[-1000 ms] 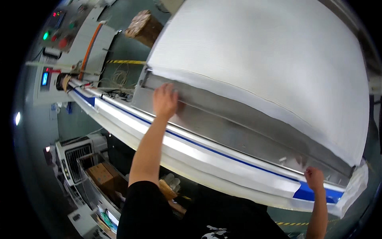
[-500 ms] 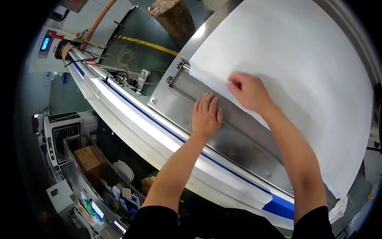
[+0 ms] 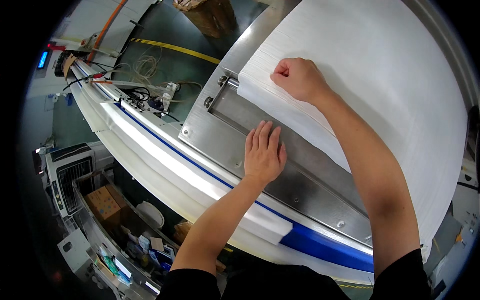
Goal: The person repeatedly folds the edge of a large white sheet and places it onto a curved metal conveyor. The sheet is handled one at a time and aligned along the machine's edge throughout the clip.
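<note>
A broad white sheet material (image 3: 385, 75), its near-left edge showing many fine layered lines, covers much of the steel table. On that edge rests my right hand (image 3: 301, 80), curled into a loose fist; no object shows in it. My left hand (image 3: 262, 152) lies flat on the bare steel top (image 3: 235, 122), fingers stretched out, just short of the sheet's drooping edge. Along the table's near side runs a long white strip (image 3: 165, 155) over a blue band (image 3: 325, 246). The strip's right end lies on the blue.
A metal roller end with knobs (image 3: 215, 92) sits at the table's left corner. Cables (image 3: 145, 67) lie beyond it. A brown wrapped cylinder (image 3: 210, 17) stands on the floor at the back. Lower left, a metal trough (image 3: 85, 200) holds a cardboard box (image 3: 104, 204).
My right hand has moved away from me and a little left over the sheet. The white strip has slid left, baring more blue. My left hand stays flat on the steel.
</note>
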Motion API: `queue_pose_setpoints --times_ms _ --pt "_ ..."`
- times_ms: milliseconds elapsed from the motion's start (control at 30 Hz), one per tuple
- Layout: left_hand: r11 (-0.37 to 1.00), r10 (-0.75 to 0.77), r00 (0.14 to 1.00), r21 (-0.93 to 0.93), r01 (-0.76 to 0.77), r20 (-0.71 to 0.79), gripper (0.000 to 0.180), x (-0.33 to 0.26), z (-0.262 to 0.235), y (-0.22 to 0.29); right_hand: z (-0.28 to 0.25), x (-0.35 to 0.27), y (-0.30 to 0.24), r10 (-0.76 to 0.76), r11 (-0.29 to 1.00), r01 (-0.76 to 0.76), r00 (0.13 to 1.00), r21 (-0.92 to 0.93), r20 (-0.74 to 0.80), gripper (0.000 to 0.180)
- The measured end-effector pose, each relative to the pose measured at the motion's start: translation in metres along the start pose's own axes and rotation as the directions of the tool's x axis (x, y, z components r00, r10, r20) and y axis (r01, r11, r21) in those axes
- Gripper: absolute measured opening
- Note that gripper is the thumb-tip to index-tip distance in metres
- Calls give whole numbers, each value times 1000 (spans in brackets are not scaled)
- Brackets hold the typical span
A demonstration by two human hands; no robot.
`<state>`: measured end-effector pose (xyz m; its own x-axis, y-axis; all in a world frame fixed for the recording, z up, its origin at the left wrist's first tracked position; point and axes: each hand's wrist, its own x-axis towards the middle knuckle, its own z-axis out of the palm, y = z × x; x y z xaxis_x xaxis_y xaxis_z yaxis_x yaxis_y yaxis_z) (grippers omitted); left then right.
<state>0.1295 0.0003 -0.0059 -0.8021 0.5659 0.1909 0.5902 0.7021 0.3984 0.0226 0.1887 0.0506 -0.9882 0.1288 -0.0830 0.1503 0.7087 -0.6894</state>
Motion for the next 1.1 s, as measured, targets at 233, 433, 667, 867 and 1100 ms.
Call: queue_pose_setpoints --times_ms 233,433,667,867,1100 --pt "997 10 999 -79 -14 -52 42 5 -3 -1 5 -3 3 18 1000 -19 996 -14 -86 17" --pt "977 205 944 105 -184 -257 51 75 -22 -33 10 -5 9 -76 995 62 978 -79 -194 14" --pt "912 375 916 235 -336 -145 44 106 -32 -67 10 -2 13 -69 993 48 976 -106 -205 14" --pt "787 560 812 200 -584 166 37 114 -51 -89 15 -71 -8 -207 975 221 916 1 -343 12" --pt "710 302 758 393 -584 579 47 126 -88 -41 -31 -276 82 313 804 -503 812 -318 -493 31"
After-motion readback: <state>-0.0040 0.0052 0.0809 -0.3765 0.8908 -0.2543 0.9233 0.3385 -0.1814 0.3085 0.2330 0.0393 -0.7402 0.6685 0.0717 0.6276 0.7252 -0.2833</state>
